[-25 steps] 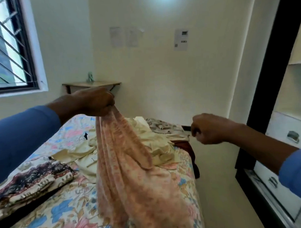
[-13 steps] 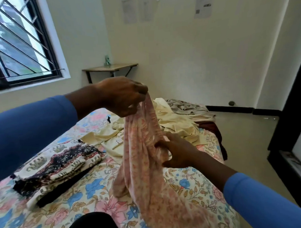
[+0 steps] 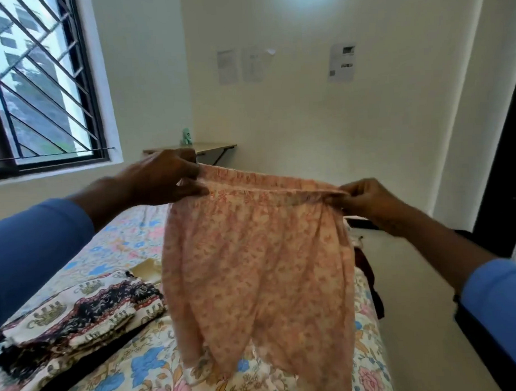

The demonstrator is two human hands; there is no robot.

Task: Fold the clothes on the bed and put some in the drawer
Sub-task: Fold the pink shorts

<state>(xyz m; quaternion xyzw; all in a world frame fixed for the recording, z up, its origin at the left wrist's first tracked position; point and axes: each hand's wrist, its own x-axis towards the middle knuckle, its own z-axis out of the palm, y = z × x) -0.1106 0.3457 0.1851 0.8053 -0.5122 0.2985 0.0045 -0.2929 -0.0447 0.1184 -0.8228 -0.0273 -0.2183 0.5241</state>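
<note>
I hold up a pair of pink floral trousers [image 3: 259,268] by the elastic waistband, spread wide above the bed [image 3: 112,247]. My left hand [image 3: 162,181] pinches the waistband's left end and my right hand [image 3: 365,200] pinches its right end. The legs hang down and brush the flowered bedsheet. A stack of folded patterned clothes [image 3: 74,321] lies on the bed at the lower left. A cream garment [image 3: 148,268] peeks out behind the trousers, which hide most of the other clothes.
A barred window [image 3: 39,83] is at the left. A small wall shelf [image 3: 214,147] with a green figure [image 3: 187,136] is in the far corner. Dark red cloth [image 3: 367,267] hangs off the bed's right edge. Bare floor [image 3: 416,321] runs along the right beside a dark wardrobe frame [image 3: 507,169].
The trousers hung bunched from my left hand alone. My right hand came in, took the fabric, and both hands have now pulled the waistband out wide and raised it.
</note>
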